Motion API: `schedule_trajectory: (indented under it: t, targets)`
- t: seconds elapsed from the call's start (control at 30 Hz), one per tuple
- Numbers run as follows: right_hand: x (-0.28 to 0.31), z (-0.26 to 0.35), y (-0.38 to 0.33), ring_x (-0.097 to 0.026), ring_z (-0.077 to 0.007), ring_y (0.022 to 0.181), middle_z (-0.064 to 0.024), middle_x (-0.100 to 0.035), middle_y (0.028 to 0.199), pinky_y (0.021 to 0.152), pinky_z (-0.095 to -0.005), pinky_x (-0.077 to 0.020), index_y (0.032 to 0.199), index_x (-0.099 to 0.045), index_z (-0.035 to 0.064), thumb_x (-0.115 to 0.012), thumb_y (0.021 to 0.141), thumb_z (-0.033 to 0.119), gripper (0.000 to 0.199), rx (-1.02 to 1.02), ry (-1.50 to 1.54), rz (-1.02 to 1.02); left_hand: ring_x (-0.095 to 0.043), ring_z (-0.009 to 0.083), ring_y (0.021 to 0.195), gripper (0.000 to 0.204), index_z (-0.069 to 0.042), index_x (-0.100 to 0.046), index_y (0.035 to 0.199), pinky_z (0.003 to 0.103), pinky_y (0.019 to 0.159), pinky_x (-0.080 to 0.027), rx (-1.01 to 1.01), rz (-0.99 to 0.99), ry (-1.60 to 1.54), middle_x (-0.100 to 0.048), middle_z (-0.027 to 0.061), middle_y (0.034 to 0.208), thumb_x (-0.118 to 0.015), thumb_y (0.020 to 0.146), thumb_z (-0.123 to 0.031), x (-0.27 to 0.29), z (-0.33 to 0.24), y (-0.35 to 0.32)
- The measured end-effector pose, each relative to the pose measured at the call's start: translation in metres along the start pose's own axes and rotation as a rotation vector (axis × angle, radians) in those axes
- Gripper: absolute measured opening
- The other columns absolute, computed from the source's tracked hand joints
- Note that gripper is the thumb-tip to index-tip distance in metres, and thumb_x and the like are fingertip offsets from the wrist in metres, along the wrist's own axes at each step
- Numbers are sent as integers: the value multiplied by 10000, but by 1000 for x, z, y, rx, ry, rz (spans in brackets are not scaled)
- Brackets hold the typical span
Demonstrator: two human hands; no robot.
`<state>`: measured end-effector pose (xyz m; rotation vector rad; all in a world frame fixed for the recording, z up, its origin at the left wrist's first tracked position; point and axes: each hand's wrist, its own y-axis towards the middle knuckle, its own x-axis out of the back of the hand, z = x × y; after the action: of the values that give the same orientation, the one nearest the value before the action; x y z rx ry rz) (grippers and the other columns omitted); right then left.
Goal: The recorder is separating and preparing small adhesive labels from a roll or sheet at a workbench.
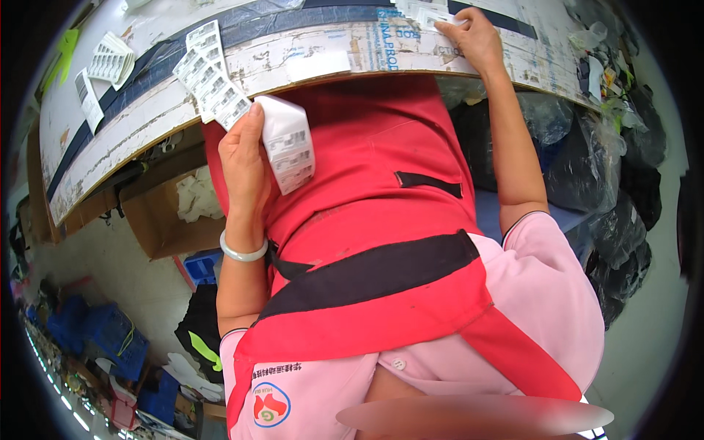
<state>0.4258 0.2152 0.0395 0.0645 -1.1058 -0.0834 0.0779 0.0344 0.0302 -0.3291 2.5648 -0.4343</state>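
Note:
My left hand (246, 150) is closed on a strip of printed white labels (292, 147) at the table's near edge. Part of the strip bends down in front of the red apron, its upper side blank white. On the table, more strips of labels (211, 77) fan out beyond my left fingertips. My right hand (477, 42) reaches over the tabletop at the far right. Its thumb and fingers pinch the edge of some white labels (429, 13), which the top of the picture partly cuts off.
The worn table (323, 44) has dark tape strips along it. Another label stack (111, 60) and a single label strip (89, 100) lie at its left. Below stands a cardboard box (158, 220) with white scraps. Plastic bags (583, 165) crowd the right side; blue crates (110, 334) stand lower left.

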Motion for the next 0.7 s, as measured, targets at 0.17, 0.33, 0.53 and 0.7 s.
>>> schedule_trajectory:
  t: [0.17,0.33,0.53,0.7]
  targets:
    - [-18,47,-32,-560,-47,641,24,-618,757,580,-204,-445,982,-686,69,-722,864,252,221,223,238,111,-586,65,731,298,32,-692,973,215,673,-463,-90,-40,31,-682,25,858,-580,983,-243,-4,6,2]
    - [-25,153,-116,-552,-39,642,24,-623,773,576,-191,-446,979,-682,44,-679,901,197,172,42,858,925,-564,51,717,297,34,-689,966,195,640,-440,-143,-47,34,-677,23,840,-570,991,-237,-8,3,4]
    - [-41,154,-121,-518,-50,617,0,-608,719,560,-204,-431,910,-672,-3,-666,913,180,184,113,898,999,-599,76,848,299,-36,-638,1221,212,749,-479,-421,103,301,-681,18,968,-619,952,-165,-14,-21,-15]
    - [-42,153,-122,-556,-58,665,-8,-627,758,613,-212,-465,925,-666,-6,-646,925,163,170,203,901,796,-614,77,842,245,17,-695,1081,215,741,-492,-225,313,543,-698,40,940,-698,878,-119,7,-25,-3]
